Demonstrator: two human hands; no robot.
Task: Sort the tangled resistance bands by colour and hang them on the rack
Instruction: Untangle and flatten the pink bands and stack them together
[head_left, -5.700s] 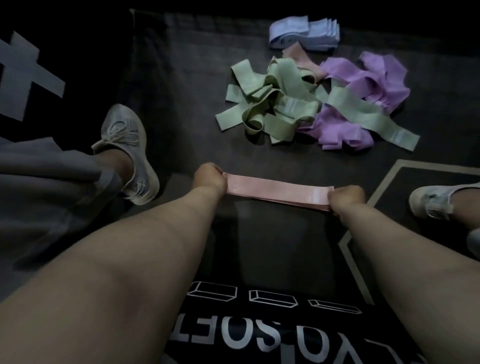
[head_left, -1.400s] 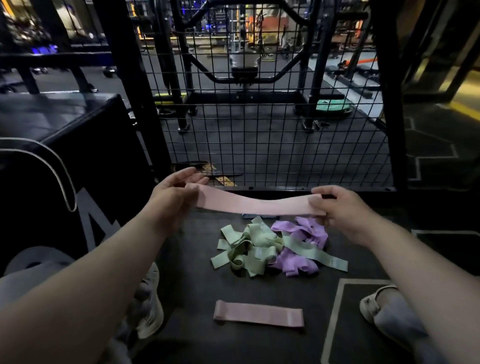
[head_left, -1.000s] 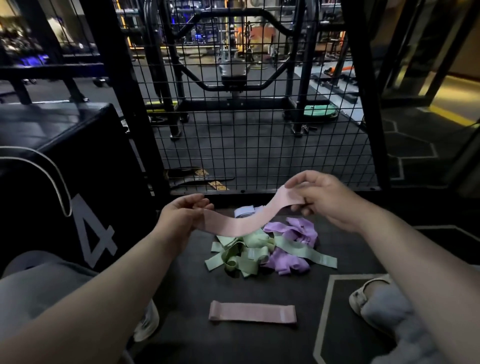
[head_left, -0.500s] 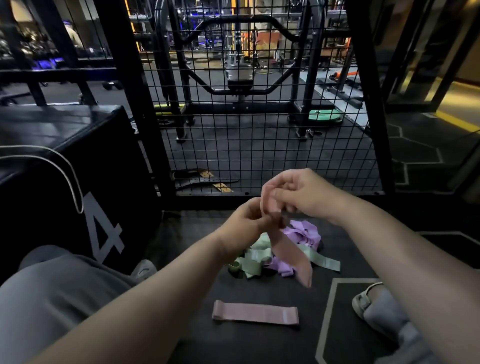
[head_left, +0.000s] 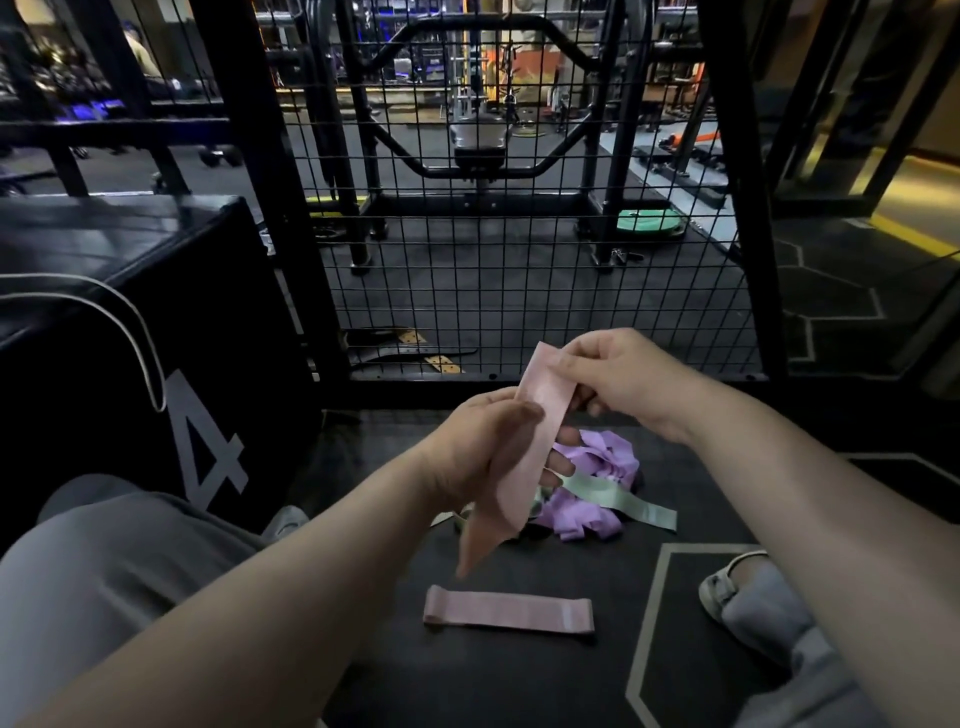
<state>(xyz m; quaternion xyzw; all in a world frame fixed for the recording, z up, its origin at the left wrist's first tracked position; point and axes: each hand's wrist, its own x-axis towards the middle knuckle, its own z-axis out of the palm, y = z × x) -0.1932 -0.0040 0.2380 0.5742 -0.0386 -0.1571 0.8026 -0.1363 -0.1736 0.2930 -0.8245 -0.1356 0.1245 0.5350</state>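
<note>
Your right hand (head_left: 621, 382) pinches the pink band (head_left: 535, 436) at its upper end; your left hand (head_left: 480, 452) clasps its middle, thumb in front, fingers (head_left: 560, 464) behind. It hangs above the tangled pile (head_left: 587, 519).

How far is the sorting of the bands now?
Done: one pink band lies flat on the floor. In hand: left hand and right hand hold a second pink band. Left: green bands and purple bands lie tangled; none visibly hung.
</note>
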